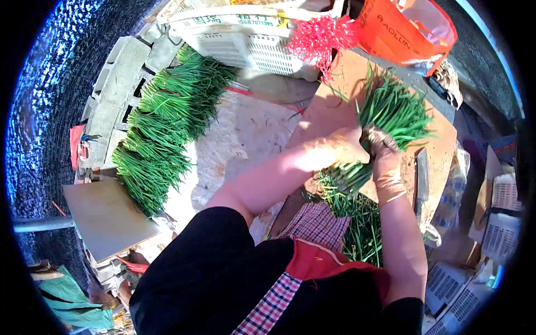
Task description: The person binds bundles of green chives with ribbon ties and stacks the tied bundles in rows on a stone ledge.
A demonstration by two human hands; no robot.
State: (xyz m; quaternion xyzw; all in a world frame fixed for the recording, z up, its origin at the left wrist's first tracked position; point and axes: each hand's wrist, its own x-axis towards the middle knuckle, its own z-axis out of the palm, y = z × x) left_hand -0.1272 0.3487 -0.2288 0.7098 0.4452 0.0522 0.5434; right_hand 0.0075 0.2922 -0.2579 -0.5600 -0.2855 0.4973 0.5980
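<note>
Though thin-leaved, thick green bunch (pixel 395 114) between hands (pixel 382 143).

The white perforated plastic crate (pixel 251 51) at the top carries small digits on its side, "13577" and, less sharply, "773433". On the pale band (pixel 223 21) above are green Chinese characters, only "国" clear, and the number "15687071395". The orange-red plastic container (pixel 385 33) bears dark capitals ending in "OLUN"; the first letters are unclear.
</note>
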